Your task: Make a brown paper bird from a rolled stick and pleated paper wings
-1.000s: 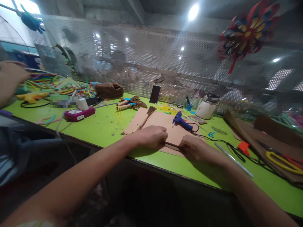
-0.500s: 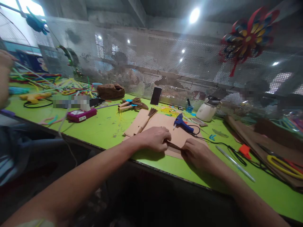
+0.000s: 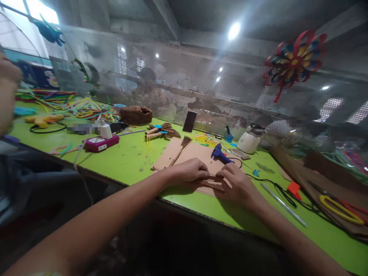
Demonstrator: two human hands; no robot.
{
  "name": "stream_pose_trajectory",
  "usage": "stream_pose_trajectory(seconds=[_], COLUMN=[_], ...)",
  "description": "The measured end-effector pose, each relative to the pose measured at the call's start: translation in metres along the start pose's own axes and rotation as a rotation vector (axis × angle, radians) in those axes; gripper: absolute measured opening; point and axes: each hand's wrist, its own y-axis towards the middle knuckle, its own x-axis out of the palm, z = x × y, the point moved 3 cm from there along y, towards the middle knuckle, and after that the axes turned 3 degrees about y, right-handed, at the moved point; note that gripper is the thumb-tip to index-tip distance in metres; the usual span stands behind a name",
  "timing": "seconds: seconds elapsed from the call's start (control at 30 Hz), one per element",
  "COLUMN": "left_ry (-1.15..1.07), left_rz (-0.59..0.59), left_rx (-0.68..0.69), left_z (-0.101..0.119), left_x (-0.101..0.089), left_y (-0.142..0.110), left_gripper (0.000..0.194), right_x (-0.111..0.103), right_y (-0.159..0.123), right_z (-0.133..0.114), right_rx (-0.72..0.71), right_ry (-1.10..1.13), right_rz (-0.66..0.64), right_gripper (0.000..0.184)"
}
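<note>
Head view: our left hand [image 3: 194, 169] pinches one end of a paper strip [image 3: 212, 184] and our right hand [image 3: 235, 180] holds the other with bent fingers, maybe to keep it straight. The strip is over the big brown sheet [image 3: 199, 152]. Our blue glue gun [image 3: 219, 153] lies near, perhaps for easy reach.

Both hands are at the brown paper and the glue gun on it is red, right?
The colour is wrong: in the head view, the glue gun on the brown paper is blue. The left hand and right hand are both at the paper.
</note>
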Motion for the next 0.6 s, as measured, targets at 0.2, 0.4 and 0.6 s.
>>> stream_pose_trajectory(seconds=[0.2,0.4,0.6], left_ry=[0.095,0.198,0.303], left_rz=[0.029,0.074,0.149], left_rx=[0.073,0.089,0.022], left_z=[-0.005,-0.002,0.002], left_x=[0.001,0.002,-0.002], left_y=[0.008,0.006,0.002], left_gripper=[0.029,0.019,0.02], right_x=[-0.004,0.01,0.001], right_y=[0.015,0.01,0.003], right_z=[0.018,0.029,0.034], right_rx=[0.212,0.364,0.344], right_ry=[0.277,0.457,0.508], right_rz=[-0.244,-0.282,-0.294], right_gripper=[0.02,0.023,0.028])
